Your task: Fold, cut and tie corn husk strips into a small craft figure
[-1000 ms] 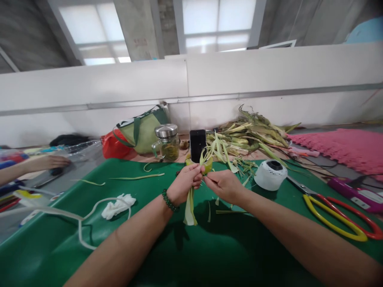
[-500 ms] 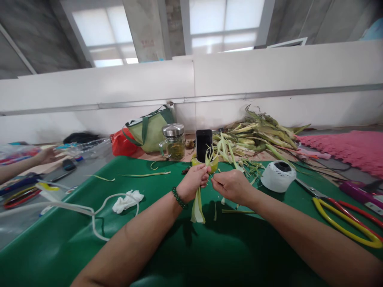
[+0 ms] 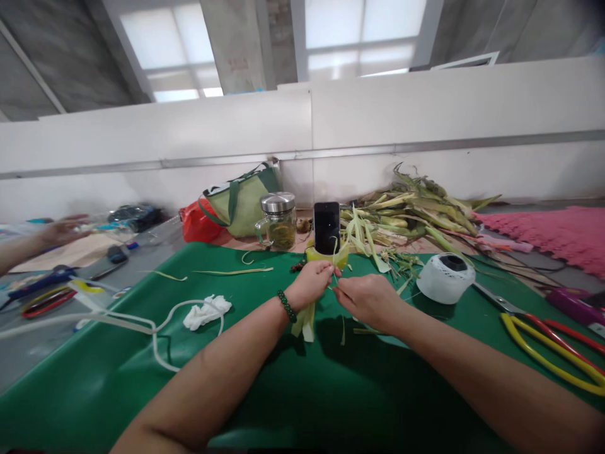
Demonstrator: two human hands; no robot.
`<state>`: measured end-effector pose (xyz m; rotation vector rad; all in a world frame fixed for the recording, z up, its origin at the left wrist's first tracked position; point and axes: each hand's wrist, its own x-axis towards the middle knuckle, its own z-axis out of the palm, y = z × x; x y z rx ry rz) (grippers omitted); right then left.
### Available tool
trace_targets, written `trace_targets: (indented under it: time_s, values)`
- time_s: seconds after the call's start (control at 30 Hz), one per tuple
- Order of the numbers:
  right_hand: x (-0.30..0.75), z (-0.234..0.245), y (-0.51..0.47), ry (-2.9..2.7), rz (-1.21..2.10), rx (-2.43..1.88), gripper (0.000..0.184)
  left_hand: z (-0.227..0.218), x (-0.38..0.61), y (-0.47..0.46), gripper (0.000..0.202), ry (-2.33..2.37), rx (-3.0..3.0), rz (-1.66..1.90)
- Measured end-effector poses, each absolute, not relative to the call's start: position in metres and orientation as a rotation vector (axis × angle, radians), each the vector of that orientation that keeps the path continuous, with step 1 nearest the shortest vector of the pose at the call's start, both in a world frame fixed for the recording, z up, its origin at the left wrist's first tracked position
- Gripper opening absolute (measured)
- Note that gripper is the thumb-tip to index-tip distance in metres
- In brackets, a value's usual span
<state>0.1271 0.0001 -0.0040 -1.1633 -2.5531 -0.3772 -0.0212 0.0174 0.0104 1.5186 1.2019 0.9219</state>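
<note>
Green cloth (image 3: 142,353) over the bench, white partition behind. Both hands lower than half a second ago, close over the cloth now. Left hand (image 3: 312,284) closed round pale leaf strips (image 3: 305,321); loose ends below the fist, meeting the cloth, looking shorter than before. Right hand (image 3: 368,299) just beside, fingertips pinched on a sliver of the same strips by the left thumb; gap between hands narrower. Phone (image 3: 326,227) upright just beyond the knuckles, jar (image 3: 278,221) to its left, white spool (image 3: 447,277) to the right. Co-worker's hand (image 3: 63,230) far left, off the dark object touched a second ago.
</note>
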Motion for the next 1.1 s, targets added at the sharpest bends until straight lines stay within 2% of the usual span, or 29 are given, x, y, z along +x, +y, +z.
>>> trace_targets:
  time_s: [0.1,0.2,0.27,0.4,0.47,0.53,0.63,0.73,0.83,0.9,0.97,1.03,1.1]
  values:
    - [0.130,0.000,-0.004,-2.608,-0.370,-1.110,0.025,0.007,-0.024,0.019,0.024,1.281,1.885,0.773]
    - [0.143,0.011,0.002,-2.561,-0.212,-0.972,0.028,0.010,-0.028,0.013,0.022,1.109,2.026,0.570]
    - [0.153,0.020,0.011,-2.515,0.103,-0.894,0.028,0.015,-0.030,0.006,0.020,0.892,1.965,0.411]
    - [0.163,0.026,0.029,-2.366,0.998,-0.780,0.030,0.027,-0.034,-0.005,0.027,0.572,1.591,0.240]
    - [0.161,0.023,0.035,-2.228,1.232,-0.779,0.037,0.032,-0.036,-0.006,0.031,0.558,1.446,0.316]
    - [0.157,0.017,0.038,-2.111,1.326,-0.835,0.039,0.033,-0.038,-0.003,0.030,0.628,1.397,0.479]
    - [0.149,0.008,0.037,-2.061,1.264,-0.920,0.038,0.029,-0.036,0.006,0.025,0.899,1.544,0.780]
    - [0.141,0.002,0.029,-2.219,0.852,-0.957,0.036,0.018,-0.032,0.013,0.024,1.250,1.888,0.972]
    - [0.139,0.000,0.017,-2.471,0.334,-0.997,0.034,0.005,-0.029,0.015,0.023,1.454,2.144,0.838]
    - [0.142,0.003,0.013,-2.587,0.154,-0.966,0.029,0.003,-0.030,0.012,0.025,1.371,2.237,0.613]
    - [0.147,0.010,0.014,-2.623,0.207,-0.871,0.026,0.009,-0.032,0.009,0.023,1.078,2.235,0.402]
    - [0.154,0.018,0.019,-2.584,0.465,-0.780,0.027,0.019,-0.036,0.005,0.019,0.772,2.100,0.250]
    - [0.159,0.024,0.026,-2.465,0.774,-0.757,0.030,0.028,-0.038,0.003,0.023,0.625,1.882,0.235]
